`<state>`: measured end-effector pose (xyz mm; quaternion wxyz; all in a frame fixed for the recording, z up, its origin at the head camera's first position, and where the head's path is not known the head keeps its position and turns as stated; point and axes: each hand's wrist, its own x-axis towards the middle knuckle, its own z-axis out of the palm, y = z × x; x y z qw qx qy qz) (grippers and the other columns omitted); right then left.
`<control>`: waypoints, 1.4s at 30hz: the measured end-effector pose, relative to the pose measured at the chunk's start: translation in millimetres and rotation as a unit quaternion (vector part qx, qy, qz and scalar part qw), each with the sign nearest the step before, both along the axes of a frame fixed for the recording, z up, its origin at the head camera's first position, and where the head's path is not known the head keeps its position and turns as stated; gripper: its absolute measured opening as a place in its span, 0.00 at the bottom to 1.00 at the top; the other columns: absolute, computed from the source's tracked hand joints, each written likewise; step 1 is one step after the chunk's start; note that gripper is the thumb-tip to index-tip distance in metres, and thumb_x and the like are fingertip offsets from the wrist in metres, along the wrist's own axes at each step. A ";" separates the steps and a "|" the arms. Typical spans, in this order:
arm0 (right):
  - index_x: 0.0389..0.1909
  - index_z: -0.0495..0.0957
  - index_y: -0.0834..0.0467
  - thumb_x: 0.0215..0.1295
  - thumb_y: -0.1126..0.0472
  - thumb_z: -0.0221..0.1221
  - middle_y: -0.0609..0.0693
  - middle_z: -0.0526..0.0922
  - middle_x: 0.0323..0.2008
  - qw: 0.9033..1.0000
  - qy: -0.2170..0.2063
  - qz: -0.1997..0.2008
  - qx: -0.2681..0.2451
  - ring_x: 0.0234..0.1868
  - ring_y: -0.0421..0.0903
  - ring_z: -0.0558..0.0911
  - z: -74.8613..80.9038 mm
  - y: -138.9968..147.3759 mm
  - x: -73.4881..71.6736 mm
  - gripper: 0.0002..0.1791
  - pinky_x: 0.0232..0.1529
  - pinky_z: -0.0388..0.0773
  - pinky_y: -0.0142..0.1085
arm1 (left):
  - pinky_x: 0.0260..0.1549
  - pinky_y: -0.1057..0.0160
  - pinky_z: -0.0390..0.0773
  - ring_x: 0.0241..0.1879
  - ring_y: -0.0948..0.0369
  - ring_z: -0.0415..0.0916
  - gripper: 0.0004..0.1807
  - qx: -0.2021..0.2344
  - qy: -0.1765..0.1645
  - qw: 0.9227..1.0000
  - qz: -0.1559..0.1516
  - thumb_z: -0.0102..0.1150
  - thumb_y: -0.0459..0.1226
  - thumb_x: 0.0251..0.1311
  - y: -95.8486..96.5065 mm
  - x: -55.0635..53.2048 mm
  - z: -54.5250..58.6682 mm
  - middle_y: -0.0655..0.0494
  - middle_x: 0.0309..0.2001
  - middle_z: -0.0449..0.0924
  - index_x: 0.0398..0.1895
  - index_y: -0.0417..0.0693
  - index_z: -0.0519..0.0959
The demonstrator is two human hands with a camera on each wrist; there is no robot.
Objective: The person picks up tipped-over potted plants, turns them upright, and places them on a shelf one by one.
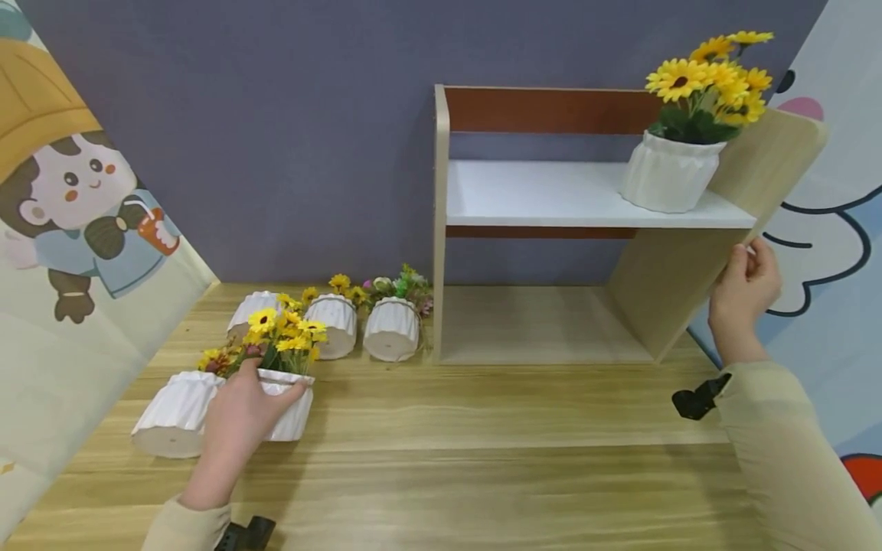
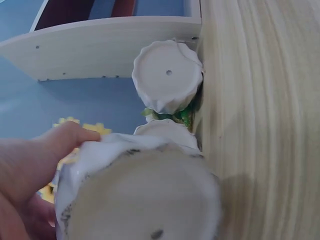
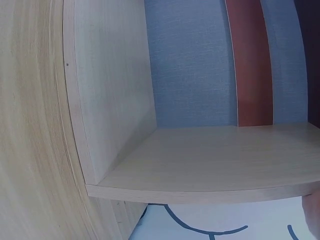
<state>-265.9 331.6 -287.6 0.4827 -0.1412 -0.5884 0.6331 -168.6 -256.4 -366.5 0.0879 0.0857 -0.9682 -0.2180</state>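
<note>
My left hand [image 1: 241,405] grips the rim of a white fluted flowerpot [image 1: 292,421] with yellow artificial flowers [image 1: 285,329]. In the left wrist view the pot's underside [image 2: 145,200] faces the camera, and its shadow falls on the wood. At the right, my right hand [image 1: 746,295] holds the front edge of the small wooden shelf's side panel [image 1: 696,283], fingers curled there. Only a sliver of that hand shows in the right wrist view. Another potted bunch of yellow flowers [image 1: 671,172] stands upright on the shelf's white upper board [image 1: 537,191], towards the right end.
Left of the shelf, several white pots lie tipped on the wooden table [image 1: 496,474], among them one with mixed flowers [image 1: 391,329] close to the panel. One more pot [image 1: 175,413] lies beside my left hand. A grey wall [image 1: 276,138] stands behind.
</note>
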 end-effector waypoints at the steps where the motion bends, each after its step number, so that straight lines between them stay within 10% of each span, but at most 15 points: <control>1: 0.41 0.81 0.53 0.61 0.66 0.55 0.39 0.78 0.22 1.000 0.000 0.001 0.002 0.25 0.33 0.75 -0.4 0.1 -0.1 0.11 0.26 0.69 0.21 | 0.17 0.55 0.70 0.23 0.46 0.73 0.53 0.008 0.005 1.000 0.005 0.59 0.62 0.45 0.3 -0.4 -0.6 0.30 0.33 0.75 0.59 0.24 0.60; 22: 0.42 0.81 0.52 0.62 0.64 0.55 0.38 0.79 0.24 1.000 -0.012 -0.003 -0.005 0.26 0.32 0.76 -5.8 8.4 -4.5 0.11 0.29 0.70 0.21 | 0.51 0.45 0.67 0.55 0.38 0.66 0.47 0.206 0.103 0.972 0.051 0.67 0.52 0.43 9.7 -17.0 -33.8 0.31 0.58 0.65 0.63 0.37 0.60; 42: 0.42 0.81 0.52 0.61 0.64 0.56 0.41 0.79 0.23 0.999 0.003 0.017 -0.028 0.25 0.34 0.76 -2.5 5.4 -4.0 0.10 0.25 0.70 0.20 | 0.62 0.46 0.56 0.64 0.41 0.54 0.50 0.296 0.073 0.952 0.026 0.67 0.40 0.46 8.5 -19.1 -49.3 0.33 0.65 0.54 0.68 0.39 0.48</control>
